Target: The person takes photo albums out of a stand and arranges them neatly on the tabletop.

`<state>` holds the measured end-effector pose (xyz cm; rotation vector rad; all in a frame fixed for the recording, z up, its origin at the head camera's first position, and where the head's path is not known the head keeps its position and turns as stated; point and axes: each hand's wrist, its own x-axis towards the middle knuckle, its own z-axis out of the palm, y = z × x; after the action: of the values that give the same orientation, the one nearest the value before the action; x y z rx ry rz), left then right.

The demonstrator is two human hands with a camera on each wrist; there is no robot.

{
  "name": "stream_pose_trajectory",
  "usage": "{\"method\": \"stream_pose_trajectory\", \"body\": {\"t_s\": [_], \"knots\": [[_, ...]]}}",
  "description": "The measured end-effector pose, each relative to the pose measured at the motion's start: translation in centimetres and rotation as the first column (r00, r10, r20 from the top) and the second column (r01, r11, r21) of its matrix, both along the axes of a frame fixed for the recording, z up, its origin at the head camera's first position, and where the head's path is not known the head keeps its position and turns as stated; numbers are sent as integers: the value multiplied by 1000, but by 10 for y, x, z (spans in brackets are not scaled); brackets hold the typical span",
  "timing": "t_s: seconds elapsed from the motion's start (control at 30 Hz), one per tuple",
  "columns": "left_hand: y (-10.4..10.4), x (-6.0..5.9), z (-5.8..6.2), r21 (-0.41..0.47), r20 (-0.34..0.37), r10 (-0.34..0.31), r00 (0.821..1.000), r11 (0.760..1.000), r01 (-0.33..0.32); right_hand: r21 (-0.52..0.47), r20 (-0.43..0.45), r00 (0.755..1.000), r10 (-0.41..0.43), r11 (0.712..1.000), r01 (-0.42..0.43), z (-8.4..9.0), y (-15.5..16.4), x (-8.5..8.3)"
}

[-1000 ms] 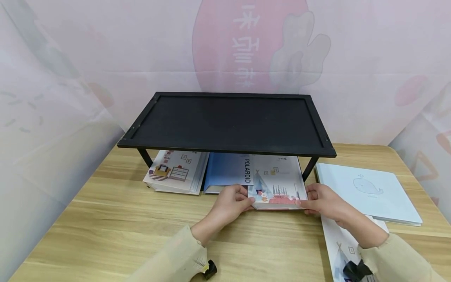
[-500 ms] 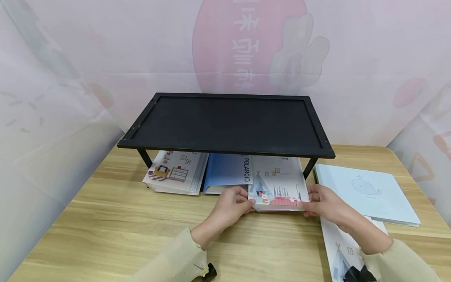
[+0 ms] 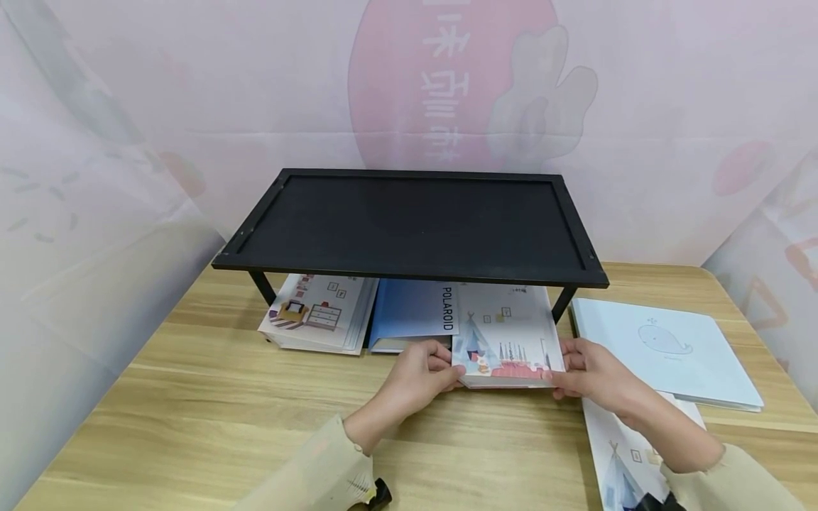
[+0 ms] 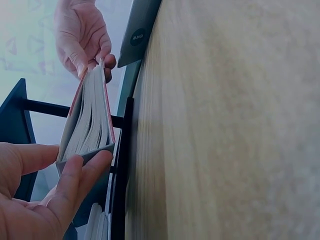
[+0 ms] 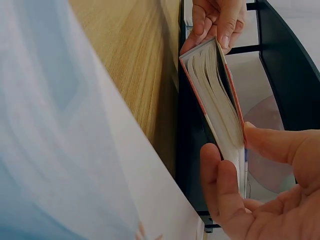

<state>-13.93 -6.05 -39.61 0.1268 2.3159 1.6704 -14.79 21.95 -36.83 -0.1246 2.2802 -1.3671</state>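
Both hands hold a thick white book with a tent picture on its cover, half under the black stand. My left hand pinches its near left corner, thumb on top and fingers beneath. At the near right corner my right hand grips it the same way. In the left wrist view the page edges show between the covers, with a grey spine beside the left fingers. The right wrist view shows the same book between both hands. Its far end is hidden under the stand top.
Left of the held book, a blue POLAROID book and a white illustrated book lie under the stand. At right are a pale blue whale book and another white tent book, partly under my right forearm. A patterned curtain hangs behind.
The white tent book has slid a little toward me and slightly to the right, both hands moving with it. The stand and other books stay put.
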Motion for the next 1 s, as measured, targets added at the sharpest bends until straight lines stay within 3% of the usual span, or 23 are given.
{"method": "stream_pose_trajectory", "body": {"t_s": [0.43,1.0], "knots": [[-2,3,6,-76,-14,-39,999,996,38,-36,10,1000,10,999,-10,1,3,9],[-6,12,12,-48,-5,-64,998,997,64,-132,71,994,84,989,-74,4,11,18]]}}
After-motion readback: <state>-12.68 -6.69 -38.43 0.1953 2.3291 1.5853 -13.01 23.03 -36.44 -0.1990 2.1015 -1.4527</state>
